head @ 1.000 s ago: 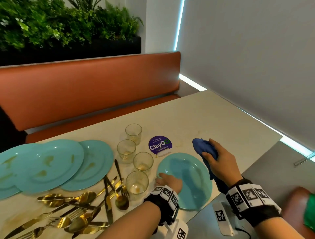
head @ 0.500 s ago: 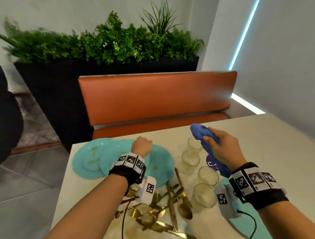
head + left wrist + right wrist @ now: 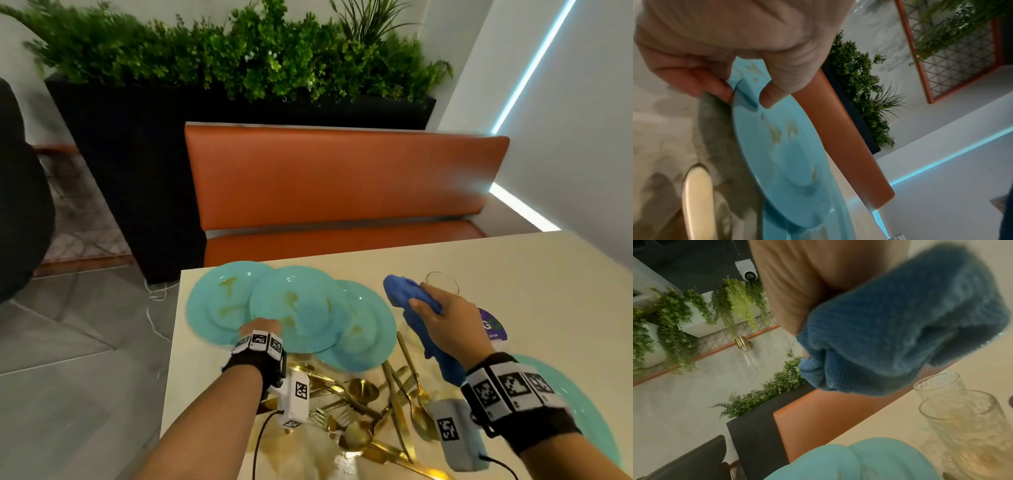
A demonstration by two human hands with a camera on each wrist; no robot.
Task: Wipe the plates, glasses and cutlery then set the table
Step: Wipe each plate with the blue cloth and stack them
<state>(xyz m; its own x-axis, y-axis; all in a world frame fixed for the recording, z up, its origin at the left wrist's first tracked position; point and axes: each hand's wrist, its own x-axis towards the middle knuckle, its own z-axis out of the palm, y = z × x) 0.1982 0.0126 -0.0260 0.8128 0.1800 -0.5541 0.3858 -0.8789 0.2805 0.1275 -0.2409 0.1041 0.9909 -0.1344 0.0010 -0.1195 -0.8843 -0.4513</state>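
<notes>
The left hand is pinching the near rim of a dirty plate, with the thumb on top and a finger going under the edge. This plate is lying on top of two other dirty plates, all overlapping at the far left of the table. Pinching the rim is probably how the person is getting ready to lift it off the pile.

The right hand is squeezing a blue cloth, holding it up in the air above the glasses. It is likely waiting there so it can rub the plate once it comes over.

One more plate is sitting at the near right, partly hidden by the right wrist. It looks clean, though little of it shows. The gold cutlery is lying in a messy heap near the person. The glasses look cloudy and are probably not wiped yet.
</notes>
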